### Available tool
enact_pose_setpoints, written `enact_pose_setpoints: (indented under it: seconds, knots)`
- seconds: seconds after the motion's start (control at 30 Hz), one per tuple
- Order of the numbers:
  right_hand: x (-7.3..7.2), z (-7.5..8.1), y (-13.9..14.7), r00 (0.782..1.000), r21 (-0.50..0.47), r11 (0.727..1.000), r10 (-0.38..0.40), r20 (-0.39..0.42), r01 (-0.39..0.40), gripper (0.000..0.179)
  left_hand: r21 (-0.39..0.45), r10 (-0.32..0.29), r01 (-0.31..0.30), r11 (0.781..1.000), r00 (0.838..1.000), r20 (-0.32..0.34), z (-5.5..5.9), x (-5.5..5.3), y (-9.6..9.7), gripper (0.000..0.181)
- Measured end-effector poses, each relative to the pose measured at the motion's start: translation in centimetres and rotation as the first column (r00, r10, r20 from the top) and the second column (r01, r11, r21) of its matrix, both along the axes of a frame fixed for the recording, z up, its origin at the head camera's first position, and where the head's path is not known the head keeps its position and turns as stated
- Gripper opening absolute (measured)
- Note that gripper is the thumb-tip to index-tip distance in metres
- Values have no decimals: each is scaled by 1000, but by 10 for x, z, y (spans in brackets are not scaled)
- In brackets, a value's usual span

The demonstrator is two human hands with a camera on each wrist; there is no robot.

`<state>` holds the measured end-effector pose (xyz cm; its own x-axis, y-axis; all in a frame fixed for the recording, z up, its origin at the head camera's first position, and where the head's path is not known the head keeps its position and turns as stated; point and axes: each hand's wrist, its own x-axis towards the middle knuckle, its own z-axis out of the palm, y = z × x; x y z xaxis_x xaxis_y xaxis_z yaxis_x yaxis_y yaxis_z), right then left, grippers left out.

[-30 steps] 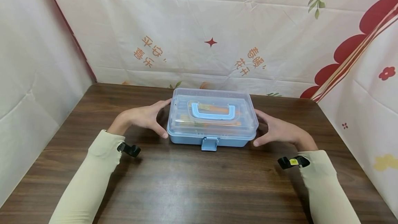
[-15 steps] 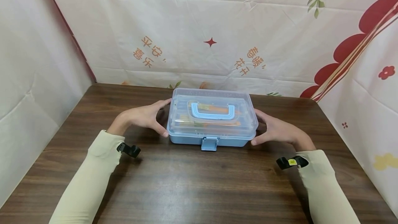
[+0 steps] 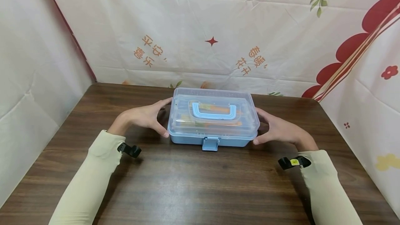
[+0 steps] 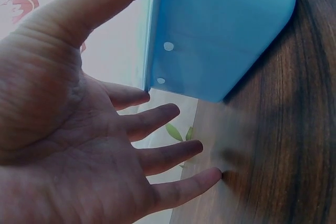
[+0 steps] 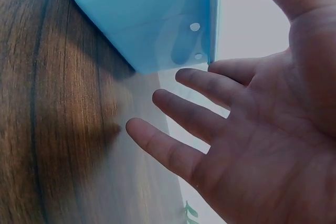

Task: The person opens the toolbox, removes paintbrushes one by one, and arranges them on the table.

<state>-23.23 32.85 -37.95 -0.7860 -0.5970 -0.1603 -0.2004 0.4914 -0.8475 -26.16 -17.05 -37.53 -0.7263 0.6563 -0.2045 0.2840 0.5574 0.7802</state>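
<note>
A blue plastic storage box (image 3: pixel 215 141) sits on the table in the head view. Its clear lid (image 3: pixel 187 100) is down, and a light-blue handle (image 3: pixel 214 116) lies flat on top. At the front, the latch (image 3: pixel 210 144) sticks outward. Orange and yellow long items (image 3: pixel 215 108) show blurred through the lid. My left hand (image 3: pixel 145 116) is at the box's left end, thumb by the front corner and index fingertip by the back edge. Mirroring it, my right hand (image 3: pixel 278 129) is at the right end. Both wrist views show spread fingers, with the palms apart from the box walls.
The dark wooden table (image 3: pixel 187 183) runs up to a printed white cloth (image 3: pixel 187 20) just behind the box. More cloth hangs along the left and right sides. Each cuff carries a small black wrist camera, such as the left one (image 3: pixel 129 150).
My right hand has shifted slightly left, bringing its thumb up to the box's front right corner. The left hand and the box stay where they were.
</note>
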Motion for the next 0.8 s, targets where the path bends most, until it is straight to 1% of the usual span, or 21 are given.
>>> enact_pose_setpoints:
  seconds: [0.23,0.47,0.8]
  knots:
    - [-2,-2,5,1000,-41,999,16,-4,-16,119,13,-3,3,1000,1000,5,0,0,0,139]
    - [-6,-6,7,999,-92,995,39,11,-38,119,36,-4,4,999,1000,9,0,-1,0,141]
    - [-5,-7,6,999,-103,994,43,-12,-44,118,52,-1,1,999,1000,-4,-1,0,-1,138]
